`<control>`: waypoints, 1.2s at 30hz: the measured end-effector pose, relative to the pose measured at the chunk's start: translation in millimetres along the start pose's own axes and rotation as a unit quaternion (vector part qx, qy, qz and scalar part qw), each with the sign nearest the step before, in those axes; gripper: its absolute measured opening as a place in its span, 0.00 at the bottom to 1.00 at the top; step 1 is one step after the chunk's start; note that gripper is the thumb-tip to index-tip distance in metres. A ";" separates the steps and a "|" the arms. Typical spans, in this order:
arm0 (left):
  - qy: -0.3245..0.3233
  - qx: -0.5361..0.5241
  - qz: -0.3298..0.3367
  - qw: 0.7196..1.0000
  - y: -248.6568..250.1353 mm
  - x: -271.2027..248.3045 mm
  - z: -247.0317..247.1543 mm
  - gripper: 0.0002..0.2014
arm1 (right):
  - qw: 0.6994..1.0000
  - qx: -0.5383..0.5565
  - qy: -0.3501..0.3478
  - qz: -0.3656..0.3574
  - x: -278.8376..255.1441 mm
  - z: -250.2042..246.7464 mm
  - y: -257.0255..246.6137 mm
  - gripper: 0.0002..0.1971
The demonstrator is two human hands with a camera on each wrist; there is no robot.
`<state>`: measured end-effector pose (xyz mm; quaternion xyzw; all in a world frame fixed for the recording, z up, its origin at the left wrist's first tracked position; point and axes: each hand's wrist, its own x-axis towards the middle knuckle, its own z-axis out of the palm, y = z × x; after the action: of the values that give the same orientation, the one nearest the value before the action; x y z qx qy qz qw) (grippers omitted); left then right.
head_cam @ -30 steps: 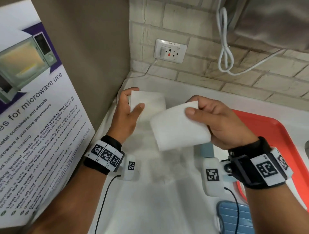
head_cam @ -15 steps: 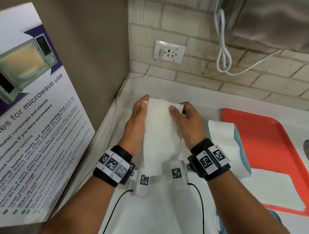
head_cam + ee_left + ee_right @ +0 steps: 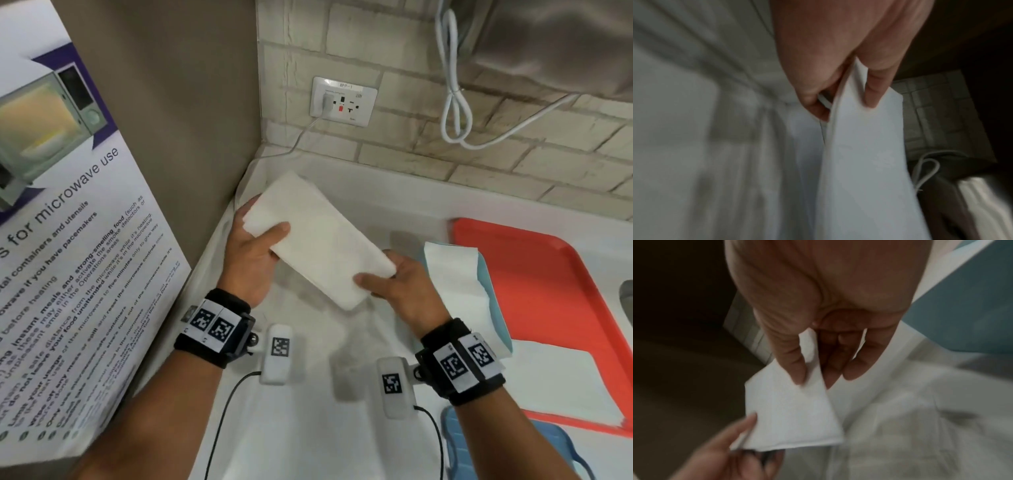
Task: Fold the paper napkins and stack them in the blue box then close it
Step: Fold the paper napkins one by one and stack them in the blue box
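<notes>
A white folded napkin (image 3: pixel 318 240) hangs in the air above the counter, slanting from upper left to lower right. My left hand (image 3: pixel 255 253) pinches its far left end between thumb and fingers (image 3: pixel 872 91). My right hand (image 3: pixel 394 287) pinches its near right corner, thumb on top (image 3: pixel 795 368). The napkin (image 3: pixel 791 418) shows as a long folded strip in the right wrist view, and the napkin (image 3: pixel 863 162) fills the left wrist view. The blue box (image 3: pixel 493 308) stands open to the right of my right hand, with a white napkin (image 3: pixel 452 274) lying in it. Its blue lid (image 3: pixel 496 448) lies at the bottom right.
A red tray (image 3: pixel 555 291) lies at the right with a flat white napkin (image 3: pixel 561 380) on it. A microwave poster (image 3: pixel 68 240) leans at the left. The brick wall (image 3: pixel 479 154) behind carries a socket (image 3: pixel 342 101) and a looped white cable (image 3: pixel 455 85).
The napkin was pressed upright between both hands half a second ago. It is now lifted and turned to a slant, my right hand moved down to its near right corner.
</notes>
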<state>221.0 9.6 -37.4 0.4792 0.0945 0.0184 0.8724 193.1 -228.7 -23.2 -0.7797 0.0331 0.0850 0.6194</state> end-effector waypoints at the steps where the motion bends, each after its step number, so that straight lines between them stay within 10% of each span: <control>1: 0.004 0.043 0.005 0.999 0.5 1.5 -6.2 0.28 | 0.999 0.031 0.023 -0.007 -0.1 -3.2 -0.8 0.13; 10: -0.039 0.321 0.039 0.945 -27.0 -3.1 -39.5 0.14 | 0.993 0.044 0.111 -0.020 -1.8 13.9 29.2 0.07; 36: -0.056 0.267 0.016 0.962 -48.9 -4.5 -50.4 0.18 | 0.989 0.112 0.094 -0.012 -0.2 27.7 65.5 0.19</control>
<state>204.5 24.6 -104.1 0.6967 0.0399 -0.0207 0.7160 180.1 -216.9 -92.2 -0.7104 0.0915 -0.0002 0.6979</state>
